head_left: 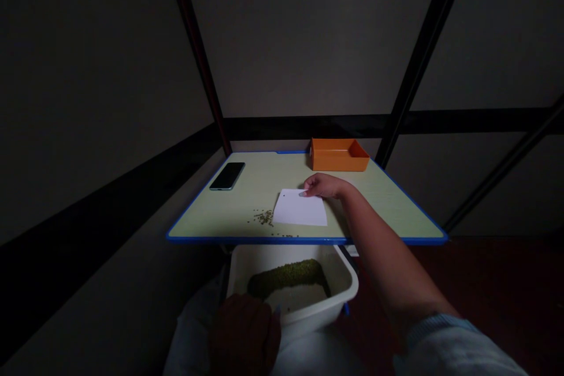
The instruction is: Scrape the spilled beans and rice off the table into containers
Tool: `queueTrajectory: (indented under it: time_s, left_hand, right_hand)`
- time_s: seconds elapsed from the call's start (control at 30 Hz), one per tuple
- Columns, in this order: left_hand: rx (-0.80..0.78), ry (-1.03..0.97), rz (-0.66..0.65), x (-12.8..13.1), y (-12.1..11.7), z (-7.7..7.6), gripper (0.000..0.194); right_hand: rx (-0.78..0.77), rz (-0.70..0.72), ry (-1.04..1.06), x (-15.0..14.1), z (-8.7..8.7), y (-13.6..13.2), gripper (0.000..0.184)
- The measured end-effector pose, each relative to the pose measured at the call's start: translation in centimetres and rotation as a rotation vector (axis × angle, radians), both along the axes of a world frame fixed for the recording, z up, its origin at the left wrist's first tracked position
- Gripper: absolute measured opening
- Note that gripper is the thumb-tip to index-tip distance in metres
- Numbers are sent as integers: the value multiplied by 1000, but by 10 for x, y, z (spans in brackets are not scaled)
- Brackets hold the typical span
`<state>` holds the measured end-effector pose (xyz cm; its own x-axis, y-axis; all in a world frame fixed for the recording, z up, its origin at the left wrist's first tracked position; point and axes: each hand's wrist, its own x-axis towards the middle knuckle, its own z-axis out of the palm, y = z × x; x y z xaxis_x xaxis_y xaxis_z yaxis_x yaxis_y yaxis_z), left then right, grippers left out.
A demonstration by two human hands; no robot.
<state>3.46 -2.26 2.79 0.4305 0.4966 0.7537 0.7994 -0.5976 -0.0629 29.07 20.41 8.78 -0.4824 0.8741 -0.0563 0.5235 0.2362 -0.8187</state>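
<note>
Grips a white card (302, 210) by its far edge in the right hand (324, 185), with thumb on top and fingers partly hidden beneath. Holds it low over the tabletop (374, 211), with a slight bow in the sheet and one dark grain near its far left corner. Places the left hand (244, 335) at the near rim of the tub (350, 288); cannot tell in this shadow whether closed on the rim or only resting there.

Finds loose grains (264, 217) just beside the card's left edge, small, rounded and dull brown-green, with a thin string of others along the near edge, close to the blue edging (352, 241). Notes the far larger share, green grains (291, 275), in the tub below, banked toward the far side in a rough, pebbly band. Judges most grains already inside, with only the small scatter outside.

Records a smooth, pale, round-cornered tub. Logs farther out a boxy orange tray (339, 160) at far right and a flat, dark-screened phone (228, 176) at far left.
</note>
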Motion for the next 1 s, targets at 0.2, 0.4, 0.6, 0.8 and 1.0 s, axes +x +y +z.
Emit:
queueTrajectory:
  time_s: [0.2, 0.4, 0.6, 0.8, 1.0]
  left_hand:
    - [12, 22, -13, -1, 1, -1, 17]
    - [37, 4, -25, 0, 3, -2, 16]
    - [48, -2, -12, 1, 2, -3, 17]
    - [28, -10, -13, 1, 1, -3, 17]
    - [34, -5, -12, 1, 2, -5, 17]
  right_hand:
    - [-17, -16, 51, 1, 2, -2, 30]
    - [-36, 61, 114, -1, -2, 0, 32]
    - [-45, 45, 139, -3, -1, -3, 35]
    - [-68, 32, 140, -6, 0, -5, 35]
    - [-60, 1, 134, -3, -1, -3, 36]
